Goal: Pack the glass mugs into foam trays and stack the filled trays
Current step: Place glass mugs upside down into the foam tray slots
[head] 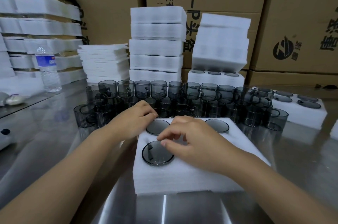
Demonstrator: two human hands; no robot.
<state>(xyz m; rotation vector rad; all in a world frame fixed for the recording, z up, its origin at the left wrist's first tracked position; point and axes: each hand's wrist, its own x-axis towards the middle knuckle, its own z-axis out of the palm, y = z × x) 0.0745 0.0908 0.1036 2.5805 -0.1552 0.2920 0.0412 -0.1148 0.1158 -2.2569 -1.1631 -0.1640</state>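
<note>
Mid-task. The foam tray [182, 174] sits at the near middle of the steel table [54, 150], partly filled. Three smoky glass mugs are seated in it: near-left pocket mug [158, 153], far-left mug [157, 126] and far-right mug [217, 125]. The other pockets are hidden under the hand, so no count.

The right hand [190, 139] is over the tray's middle with its fingers loosely curled. Thumb and forefinger tips are just above the near-left mug's rim, and no grip shows. The left hand [135, 116] is at the tray's far-left corner with its fingers curled downward. Its tips are close to a loose mug behind the tray, but I can't tell if it holds anything.

Done so far: one filled tray [300, 112] toward the right edge, and two tall stacks of trays [155, 50] along the back edge. Mug rims show in the lowest tray of the right-hand stack.

Left to do: a big crowd of loose mugs [182, 94] stands in rows across the middle of the table, just behind the working tray. My estimate is several more trays' worth, plus the stacking.

Other things on the table: a pile of thin foam sheets [106, 61] back left of the stacks, and a water bottle [48, 70] toward the left edge. More stacked foam [42, 28] is at the far left corner. Printed cardboard boxes [292, 13] wall off the back, which looks like a warehouse or packing room. The steel top is shiny and reflective.
</note>
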